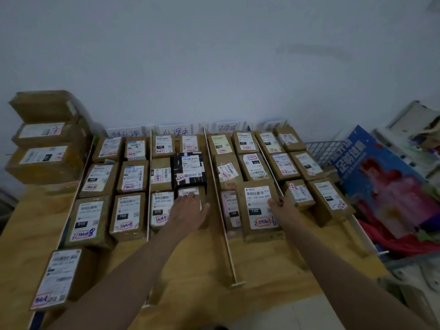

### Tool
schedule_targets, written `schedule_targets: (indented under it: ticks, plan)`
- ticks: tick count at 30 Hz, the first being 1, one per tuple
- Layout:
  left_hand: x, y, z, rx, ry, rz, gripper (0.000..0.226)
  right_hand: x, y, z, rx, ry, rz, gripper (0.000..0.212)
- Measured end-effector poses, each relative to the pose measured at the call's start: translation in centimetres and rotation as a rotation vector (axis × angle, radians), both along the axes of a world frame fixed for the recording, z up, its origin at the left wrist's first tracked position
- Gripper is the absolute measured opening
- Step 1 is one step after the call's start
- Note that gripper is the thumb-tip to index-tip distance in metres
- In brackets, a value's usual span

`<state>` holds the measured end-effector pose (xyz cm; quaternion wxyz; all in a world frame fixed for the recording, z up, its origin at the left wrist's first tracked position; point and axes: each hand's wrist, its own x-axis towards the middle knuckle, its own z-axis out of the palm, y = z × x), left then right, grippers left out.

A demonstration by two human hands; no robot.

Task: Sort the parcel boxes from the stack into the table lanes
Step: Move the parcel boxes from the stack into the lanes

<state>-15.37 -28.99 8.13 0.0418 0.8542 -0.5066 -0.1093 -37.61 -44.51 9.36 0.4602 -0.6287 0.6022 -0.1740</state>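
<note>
A wooden table (195, 265) is split into lanes by thin white dividers (220, 210) and filled with brown parcel boxes bearing white labels. My left hand (189, 211) lies flat, fingers straight, on a small brown box (190, 192) in the second lane, just below a black patterned box (189, 170). My right hand (282, 204) touches the right edge of a larger box labelled "150" (258, 210) in the third lane; its fingers are partly hidden behind the box. The stack of larger boxes (47, 141) stands at the table's far left.
Handwritten lane signs (175, 131) lean on the white wall behind the lanes. A blue printed poster or box (381, 184) and a wire rack (321, 151) crowd the right side. A single box (59, 277) sits near the front left. Bare wood shows along the near edge.
</note>
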Motion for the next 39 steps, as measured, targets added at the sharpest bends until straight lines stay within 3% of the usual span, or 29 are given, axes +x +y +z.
schedule_targets:
  ticks: [7,18,28,33,39]
  plan:
    - [-2.2,-3.2,-1.5,0.041,0.017,0.01,0.049,-2.5,-4.9,-2.6,-0.017,0.143,-0.034,0.039]
    - [-5.1,-8.2,-4.3,0.068,0.003,0.133,0.049,-3.6,-11.6,-8.2,0.099,0.194,0.163,0.029]
    - [-5.7,-9.5,-5.4,0.114,-0.017,0.221,0.046,-2.7,-13.9,-10.6,0.064,0.362,0.29,0.032]
    - [-5.5,-9.8,-4.1,0.092,-0.051,0.257,0.047,-2.1,-14.2,-8.4,-0.095,0.461,0.361,0.039]
    - [-3.4,-7.8,-0.6,0.029,-0.14,0.325,0.047,2.7,-13.9,-3.1,-0.504,0.459,0.665,0.039]
